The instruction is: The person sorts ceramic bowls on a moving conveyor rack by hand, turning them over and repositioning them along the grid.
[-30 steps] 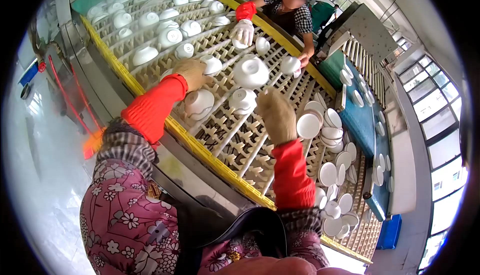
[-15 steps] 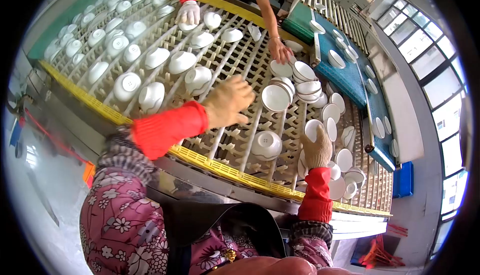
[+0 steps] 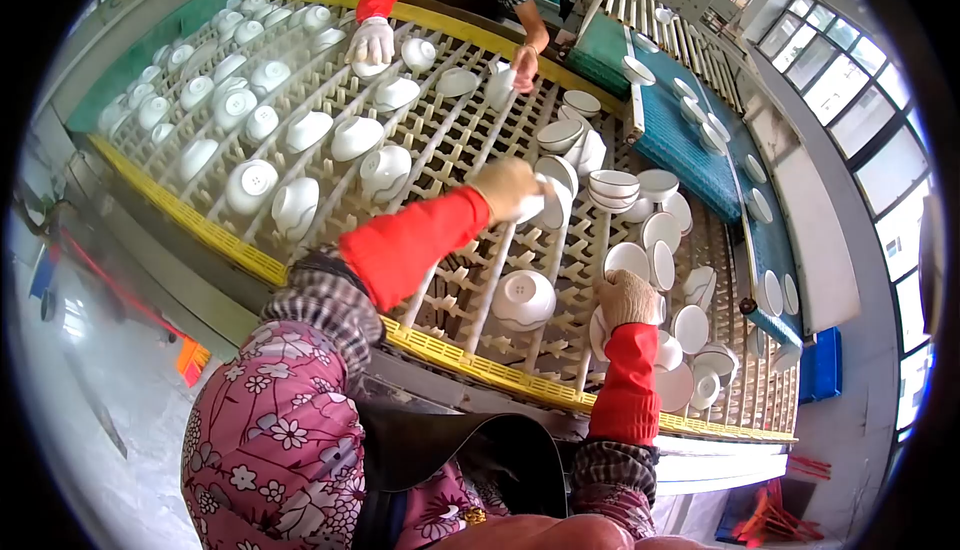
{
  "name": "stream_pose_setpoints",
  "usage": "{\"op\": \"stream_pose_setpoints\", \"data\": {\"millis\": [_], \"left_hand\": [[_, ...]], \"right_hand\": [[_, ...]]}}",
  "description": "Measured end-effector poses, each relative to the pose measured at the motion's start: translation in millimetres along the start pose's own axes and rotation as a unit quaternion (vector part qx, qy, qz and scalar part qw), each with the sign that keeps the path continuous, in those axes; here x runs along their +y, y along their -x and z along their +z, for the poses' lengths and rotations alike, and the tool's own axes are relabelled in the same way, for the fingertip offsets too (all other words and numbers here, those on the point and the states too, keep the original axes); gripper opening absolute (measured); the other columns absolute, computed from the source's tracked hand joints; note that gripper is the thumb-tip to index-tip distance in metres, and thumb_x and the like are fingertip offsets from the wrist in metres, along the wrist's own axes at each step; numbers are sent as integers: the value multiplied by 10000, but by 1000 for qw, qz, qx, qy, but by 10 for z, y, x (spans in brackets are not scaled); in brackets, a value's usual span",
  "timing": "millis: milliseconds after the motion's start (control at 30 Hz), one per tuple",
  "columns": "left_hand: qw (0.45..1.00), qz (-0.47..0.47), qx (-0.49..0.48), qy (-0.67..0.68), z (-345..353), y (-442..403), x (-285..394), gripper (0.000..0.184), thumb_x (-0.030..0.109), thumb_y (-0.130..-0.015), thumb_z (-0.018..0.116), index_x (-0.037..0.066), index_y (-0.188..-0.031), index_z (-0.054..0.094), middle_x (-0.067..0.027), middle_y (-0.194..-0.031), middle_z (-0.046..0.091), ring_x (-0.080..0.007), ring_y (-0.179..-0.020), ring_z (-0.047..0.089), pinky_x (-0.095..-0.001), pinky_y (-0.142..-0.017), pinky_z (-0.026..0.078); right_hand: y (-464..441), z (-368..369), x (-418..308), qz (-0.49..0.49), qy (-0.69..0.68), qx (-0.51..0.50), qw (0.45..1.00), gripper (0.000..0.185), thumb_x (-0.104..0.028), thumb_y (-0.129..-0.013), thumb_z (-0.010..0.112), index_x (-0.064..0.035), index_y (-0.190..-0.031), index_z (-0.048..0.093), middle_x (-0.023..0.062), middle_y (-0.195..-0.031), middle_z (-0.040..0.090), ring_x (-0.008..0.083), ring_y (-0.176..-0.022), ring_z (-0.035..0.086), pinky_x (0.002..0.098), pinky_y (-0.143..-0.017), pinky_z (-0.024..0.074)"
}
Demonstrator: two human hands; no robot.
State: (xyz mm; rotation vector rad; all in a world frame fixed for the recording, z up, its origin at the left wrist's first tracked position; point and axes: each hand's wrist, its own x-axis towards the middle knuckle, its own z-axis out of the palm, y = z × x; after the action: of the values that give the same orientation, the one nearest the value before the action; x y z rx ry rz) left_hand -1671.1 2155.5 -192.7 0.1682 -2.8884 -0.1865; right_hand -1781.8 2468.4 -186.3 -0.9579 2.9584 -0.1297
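My left hand (image 3: 505,190), in a tan glove with a red cuff, is closed on a white bowl (image 3: 530,207) above the slatted conveyor. Another white bowl (image 3: 554,202) stands tilted right behind it. My right hand (image 3: 628,298), gloved the same way, is curled among white bowls at the right; whatever its fingers hold is hidden. A bowl (image 3: 626,258) leans just above the right hand, and part of one (image 3: 599,334) shows at its left. Between my hands, an upside-down white bowl (image 3: 524,300) rests on the pegs.
Across the conveyor, a person's gloved hand (image 3: 371,42) touches a bowl, while their bare hand (image 3: 523,68) holds another bowl (image 3: 501,88). Upside-down bowls fill the pegged rows at left. A blue belt (image 3: 690,150) carrying bowls runs at right. Yellow edging (image 3: 480,364) borders my side.
My left hand has reached right and closed on a bowl by the stack. The right hand's fingers have curled in nearly the same place. The other person's bare hand has moved left with a bowl.
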Motion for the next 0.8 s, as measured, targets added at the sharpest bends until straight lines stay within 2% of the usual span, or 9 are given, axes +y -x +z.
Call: {"op": "stream_pose_setpoints", "data": {"millis": [67, 200, 300, 433, 500, 533, 667, 733, 800], "left_hand": [[1000, -18, 2, -19, -468, 133, -312, 505, 502, -1028, 797, 154, -1385, 715, -104, -1169, 799, -261, -1112, 800, -389, -949, 671], [909, -116, 198, 348, -147, 38, -1758, 669, 620, -1029, 716, 68, -1404, 690, -194, -1318, 780, -262, -1196, 787, -458, -1012, 640], [907, -389, 135, 87, -563, 511, -1682, 743, 666, -1012, 724, 32, -1399, 722, -239, -1386, 785, -332, -1217, 785, -475, -1059, 599], [944, -321, -69, 30, -971, 1183, -1124, 868, 647, -906, 861, 55, -1508, 661, -214, -1496, 739, -416, -1400, 680, -581, -1160, 522], [952, -267, 71, -136, -473, 1521, -914, 943, 629, -862, 904, 50, -1546, 610, -204, -1578, 669, -411, -1462, 625, -610, -1139, 526], [940, -329, -22, -90, -839, 1485, -596, 1016, 593, -819, 943, 55, -1588, 551, -198, -1588, 627, -423, -1498, 575, -614, -1165, 509], [946, -318, -12, -68, -518, 1322, -891, 902, 512, -886, 914, 102, -1600, 545, -186, -1482, 678, -414, -1414, 640, -644, -1297, 351], [945, -310, 1, -104, -316, 1243, -902, 855, 487, -921, 891, 99, -1600, 545, -187, -1480, 683, -412, -1425, 641, -628, -1335, 289], [947, -305, -11, -102, -362, 1221, -872, 813, 469, -958, 863, 97, -1605, 541, -190, -1490, 686, -401, -1477, 620, -611, -1373, 233]], "right_hand": [[-28, -19, -27, 0, 31, -8, 999, 430, -512, -963, 778, -116, -1093, 880, 221, -1042, 842, 425, -995, 816, 521, -932, 625], [-149, -12, -137, 21, 96, -6, 995, 454, -516, -954, 798, -86, -1074, 880, 222, -1033, 851, 427, -1020, 825, 526, -945, 639], [-205, 78, -78, -5, 86, 30, 996, 479, -521, -955, 794, -55, -1042, 867, 231, -1024, 846, 450, -1010, 815, 546, -924, 636], [-175, 142, 59, 27, -67, 78, 994, 477, -487, -968, 794, -13, -1015, 817, 203, -922, 826, 388, -873, 804, 498, -821, 616], [-220, 154, 91, 85, -217, 61, 971, 479, -469, -972, 810, 9, -1003, 790, 173, -863, 805, 318, -816, 789, 451, -777, 602], [-214, -4, -13, 97, -260, 30, 960, 464, -425, -1044, 787, 36, -991, 773, 154, -869, 782, 239, -773, 741, 412, -733, 573], [-302, -61, -357, -271, -295, 193, 896, 277, -229, -1115, 743, 45, -1083, 764, 191, -1016, 811, 274, -928, 801, 404, -803, 629], [-411, -234, -875, -334, -314, 274, 846, 189, -139, -1102, 757, 34, -1175, 734, 207, -1089, 820, 299, -1040, 818, 403, -866, 658], [-542, -297, -1296, -300, -487, 161, 804, 218, -120, -1070, 803, 16, -1200, 694, 208, -1128, 828, 314, -1083, 824, 410, -889, 670]]}}
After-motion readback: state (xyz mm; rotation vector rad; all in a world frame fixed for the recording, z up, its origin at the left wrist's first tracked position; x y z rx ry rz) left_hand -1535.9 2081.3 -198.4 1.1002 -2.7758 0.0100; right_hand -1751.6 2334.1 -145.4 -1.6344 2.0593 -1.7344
